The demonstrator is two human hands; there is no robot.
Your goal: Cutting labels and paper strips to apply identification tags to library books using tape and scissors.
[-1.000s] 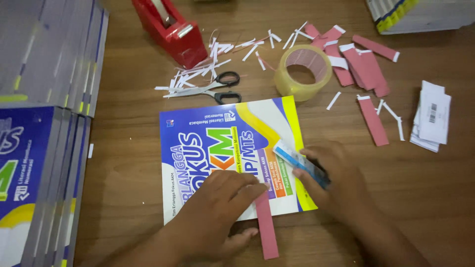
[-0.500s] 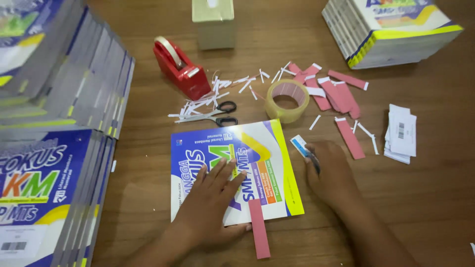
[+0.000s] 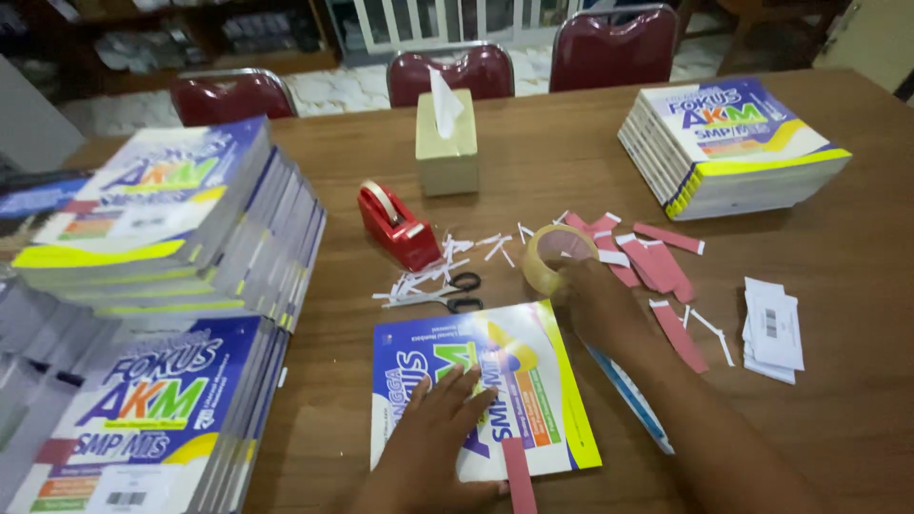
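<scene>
A blue, white and yellow book [image 3: 533, 381] lies flat on the wooden table [image 3: 838, 419] in front of me. My left hand [image 3: 438, 433] presses flat on its cover, fingers spread. A red paper strip [image 3: 519, 476] lies at the book's lower edge beside that hand. My right hand [image 3: 592, 300] reaches past the book's top corner, and its fingers close on the near rim of a clear tape roll [image 3: 552, 249]. A blue and white tool [image 3: 633, 395] rests on the table under my right forearm.
Red strips [image 3: 662, 265] and white label slips [image 3: 776, 328] lie to the right. Black scissors [image 3: 462, 290], paper scraps, a red tape dispenser [image 3: 395, 227] and a tissue box [image 3: 446, 143] sit behind the book. Book stacks stand at left [image 3: 171, 219] and far right [image 3: 728, 143].
My right hand has let go of the blue tool, which now lies on the table, and has moved up to the tape roll. The view has tilted upward.
</scene>
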